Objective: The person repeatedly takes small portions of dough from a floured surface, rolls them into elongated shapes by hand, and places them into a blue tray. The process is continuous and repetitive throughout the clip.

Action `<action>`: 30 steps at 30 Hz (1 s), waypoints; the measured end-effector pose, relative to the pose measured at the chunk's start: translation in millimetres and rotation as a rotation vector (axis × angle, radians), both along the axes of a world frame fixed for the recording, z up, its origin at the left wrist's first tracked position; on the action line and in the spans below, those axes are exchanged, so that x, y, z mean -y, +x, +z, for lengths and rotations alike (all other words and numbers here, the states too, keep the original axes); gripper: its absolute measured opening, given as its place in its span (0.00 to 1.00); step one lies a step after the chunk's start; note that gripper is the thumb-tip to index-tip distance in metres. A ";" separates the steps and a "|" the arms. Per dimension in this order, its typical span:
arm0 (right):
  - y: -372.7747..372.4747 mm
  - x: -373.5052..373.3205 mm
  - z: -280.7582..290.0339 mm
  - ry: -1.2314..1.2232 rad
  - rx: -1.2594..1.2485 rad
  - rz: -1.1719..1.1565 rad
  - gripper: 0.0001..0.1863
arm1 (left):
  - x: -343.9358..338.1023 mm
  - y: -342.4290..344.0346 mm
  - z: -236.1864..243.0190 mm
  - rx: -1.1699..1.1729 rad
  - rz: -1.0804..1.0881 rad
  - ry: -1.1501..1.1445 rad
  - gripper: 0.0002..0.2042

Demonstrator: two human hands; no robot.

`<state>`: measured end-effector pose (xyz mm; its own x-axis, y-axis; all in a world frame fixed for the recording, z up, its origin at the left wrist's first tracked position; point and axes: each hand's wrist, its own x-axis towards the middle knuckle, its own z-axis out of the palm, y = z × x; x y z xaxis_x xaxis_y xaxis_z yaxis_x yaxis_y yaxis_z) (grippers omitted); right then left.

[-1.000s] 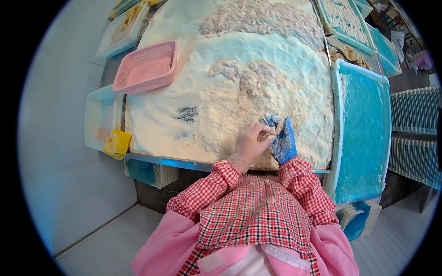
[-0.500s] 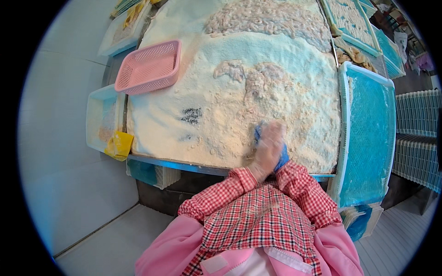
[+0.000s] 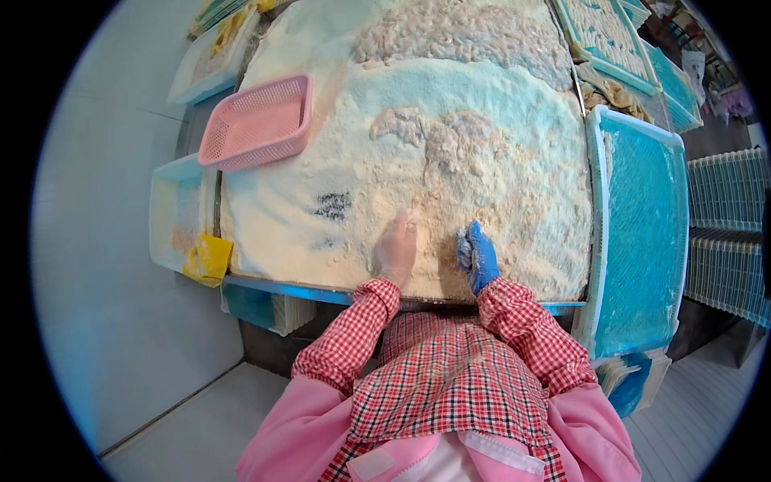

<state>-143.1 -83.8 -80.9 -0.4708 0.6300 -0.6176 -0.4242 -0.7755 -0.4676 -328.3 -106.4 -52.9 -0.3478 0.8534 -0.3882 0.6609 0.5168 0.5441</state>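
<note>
Powder, pale and flour-like [image 3: 297, 253], covers the metal-edged tabletop [image 3: 313, 292] before the person. I observe the left hand [image 3: 397, 249], in a thin translucent glove, low over the powder near the front edge, fingers close together; whether it grips anything I cannot tell. The right hand [image 3: 477, 253], in a powder-dusted blue glove, is apart from it, fingers curled inward and thumb pointing forward; its contents cannot be determined. Pinkish-white moist lumps [image 3: 462, 132] lie on the powder beyond both hands. A pink perforated plastic basket [image 3: 257, 124] sits at left; a white-rimmed blue tray [image 3: 642, 233] stands at right. A white rectangular patch [image 3: 373, 463] marks the pink garment [image 3: 297, 430]; any lettering is indiscernible.
</note>
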 end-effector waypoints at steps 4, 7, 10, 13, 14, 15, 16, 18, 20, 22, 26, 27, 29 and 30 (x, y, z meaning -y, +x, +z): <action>-36.5 20.9 14.0 0.278 -0.004 -0.230 0.18 | 9.2 58.1 6.2 -0.041 -0.232 0.432 0.24; -12.1 20.3 9.1 -0.331 -0.237 -0.328 0.21 | 7.9 76.5 1.9 -0.228 -0.459 0.464 0.25; 42.0 29.7 10.3 -0.113 -0.337 -0.174 0.21 | 2.8 62.3 2.1 -0.201 -0.749 0.394 0.30; 114.1 33.0 67.9 -0.049 0.059 -0.161 0.23 | -1.5 33.2 -1.7 -0.394 -0.982 0.042 0.32; 143.6 36.1 84.5 0.002 0.234 -0.144 0.23 | -9.8 18.3 -21.3 -0.497 -0.844 0.191 0.32; 173.6 40.0 98.1 0.062 0.448 -0.231 0.23 | -13.3 2.3 -45.7 -0.594 -0.692 0.323 0.32; 205.3 42.5 107.9 0.121 0.665 -0.308 0.23 | -25.9 -9.0 -64.2 -0.529 -0.508 0.422 0.30; 268.8 46.7 104.5 0.277 0.926 -0.488 0.22 | -61.8 4.4 -73.9 -0.363 -0.233 0.481 0.27; 336.3 60.7 86.3 0.246 1.047 -0.393 0.24 | -92.4 23.5 -54.9 -0.189 -0.054 0.398 0.24; 383.1 78.6 61.8 0.123 0.772 -0.201 0.27 | -94.6 54.4 -39.9 -0.036 0.007 0.399 0.21; 341.7 91.3 81.5 -0.004 0.881 -0.244 0.34 | -58.4 58.2 -41.7 -0.197 -0.281 0.533 0.17; 347.6 100.2 72.9 -0.033 0.921 -0.220 0.31 | -48.1 50.5 -36.4 -0.202 -0.407 0.538 0.17; 383.3 128.3 36.2 0.185 1.184 -0.145 0.25 | -27.7 30.6 -20.1 -0.208 -0.649 0.541 0.15; 396.0 138.8 10.6 0.433 1.398 -0.107 0.21 | -21.3 20.7 -8.1 -0.226 -0.709 0.452 0.15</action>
